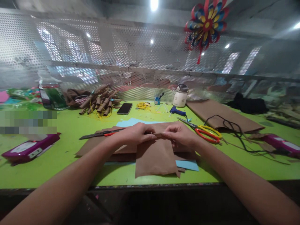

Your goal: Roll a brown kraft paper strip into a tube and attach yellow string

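Pinched closed, thumb to fingertips, our left hand (pixel 142 133) and right hand (pixel 178 132) hold the far edge of a brown sheet (pixel 154 159), our landmark; that edge is narrowed to a strip, folded or rolled, we cannot tell which. The sheet's near end hangs toward us, over brown paper layers (pixel 93 147) and light blue paper (pixel 187 165) beneath. Left of the sheet we note a dark-bladed tool (pixel 93 135) on the layers and, well apart, a purple power strip (pixel 32 149). Right of it: scissors (pixel 208 133) with red and yellow loops, and farther right a second purple unit (pixel 282 144). Beyond the sheet we record a blue glue gun (pixel 177 111), a phone (pixel 125 108), tied brown rolls (pixel 102 103) and a cream lidded container (pixel 180 96). Farthest beyond it, we see a perforated screen (pixel 131 56).
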Demonstrator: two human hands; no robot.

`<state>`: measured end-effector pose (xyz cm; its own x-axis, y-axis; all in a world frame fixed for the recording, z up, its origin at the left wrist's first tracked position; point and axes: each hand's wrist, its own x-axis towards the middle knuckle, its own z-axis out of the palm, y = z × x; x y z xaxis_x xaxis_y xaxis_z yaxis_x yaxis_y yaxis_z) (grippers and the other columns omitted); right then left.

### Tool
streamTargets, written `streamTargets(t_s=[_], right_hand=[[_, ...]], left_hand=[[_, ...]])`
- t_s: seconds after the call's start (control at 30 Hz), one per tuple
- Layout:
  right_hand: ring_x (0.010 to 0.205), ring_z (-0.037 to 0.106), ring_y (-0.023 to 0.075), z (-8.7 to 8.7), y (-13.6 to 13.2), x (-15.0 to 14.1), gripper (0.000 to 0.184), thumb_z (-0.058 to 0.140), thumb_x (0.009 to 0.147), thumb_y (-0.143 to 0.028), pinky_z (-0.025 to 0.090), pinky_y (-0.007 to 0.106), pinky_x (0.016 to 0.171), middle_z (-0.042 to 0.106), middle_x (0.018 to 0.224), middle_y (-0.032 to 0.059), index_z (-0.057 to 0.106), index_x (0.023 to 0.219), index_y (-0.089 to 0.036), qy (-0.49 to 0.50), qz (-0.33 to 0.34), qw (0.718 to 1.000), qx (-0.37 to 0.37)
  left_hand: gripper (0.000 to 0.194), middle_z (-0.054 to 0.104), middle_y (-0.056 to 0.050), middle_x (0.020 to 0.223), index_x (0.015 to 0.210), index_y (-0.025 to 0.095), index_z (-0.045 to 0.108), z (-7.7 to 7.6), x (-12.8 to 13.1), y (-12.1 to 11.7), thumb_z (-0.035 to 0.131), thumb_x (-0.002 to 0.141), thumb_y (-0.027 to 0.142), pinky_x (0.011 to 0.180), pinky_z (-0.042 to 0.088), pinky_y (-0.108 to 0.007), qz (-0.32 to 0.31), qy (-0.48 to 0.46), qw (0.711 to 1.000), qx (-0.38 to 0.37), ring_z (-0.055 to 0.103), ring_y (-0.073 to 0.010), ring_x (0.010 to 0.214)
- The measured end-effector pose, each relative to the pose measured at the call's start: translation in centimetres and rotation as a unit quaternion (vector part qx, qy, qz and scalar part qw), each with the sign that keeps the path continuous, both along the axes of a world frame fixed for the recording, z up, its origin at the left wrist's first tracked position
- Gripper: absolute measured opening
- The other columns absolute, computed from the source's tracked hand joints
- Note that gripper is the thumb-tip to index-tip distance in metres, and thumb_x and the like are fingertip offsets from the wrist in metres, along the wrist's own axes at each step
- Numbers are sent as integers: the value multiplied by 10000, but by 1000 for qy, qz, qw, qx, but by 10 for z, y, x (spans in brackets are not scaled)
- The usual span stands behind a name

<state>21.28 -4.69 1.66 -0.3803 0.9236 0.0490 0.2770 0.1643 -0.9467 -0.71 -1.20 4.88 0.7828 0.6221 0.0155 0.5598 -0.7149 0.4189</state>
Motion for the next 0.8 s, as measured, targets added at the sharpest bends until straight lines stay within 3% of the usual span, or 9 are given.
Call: streamTargets(t_s=[0.2, 0.47, 0.67, 0.8], right_hand=[[391, 464, 73, 4, 2, 5, 306, 600, 794, -427, 351, 206, 406, 526, 470, -30, 619, 707, -135, -49, 10, 997, 53], [786, 595, 149, 7, 0, 5, 199, 597, 810, -305, 436, 259, 682, 706, 874, 27, 705, 933, -190, -156, 38, 959, 236], [730, 591, 145, 7, 0, 4, 211, 567, 831, -314, 429, 248, 649, 713, 804, 23, 728, 867, -183, -144, 20, 960, 239], [698, 565, 135, 7, 7, 12, 231, 562, 828, -322, 415, 242, 633, 680, 761, 29, 713, 825, -148, -117, 26, 971, 208]], left_hand=[[335, 629, -18, 703, 850, 146, 659, 0, -6, 5, 444, 863, 402, 528, 306, -206, -12, 37, 999, 6, 480, -113, 592], [329, 607, -12, 662, 858, 169, 665, -3, -4, -1, 445, 865, 413, 513, 297, -204, -14, 12, 999, 41, 463, -108, 560], [327, 641, -21, 749, 915, 171, 657, 3, -3, -4, 444, 869, 414, 530, 315, -200, -21, -3, 999, 24, 484, -109, 602], [328, 604, -11, 632, 777, 149, 616, 6, -7, 1, 418, 886, 385, 517, 320, -199, -32, -7, 999, -24, 499, -104, 564]])
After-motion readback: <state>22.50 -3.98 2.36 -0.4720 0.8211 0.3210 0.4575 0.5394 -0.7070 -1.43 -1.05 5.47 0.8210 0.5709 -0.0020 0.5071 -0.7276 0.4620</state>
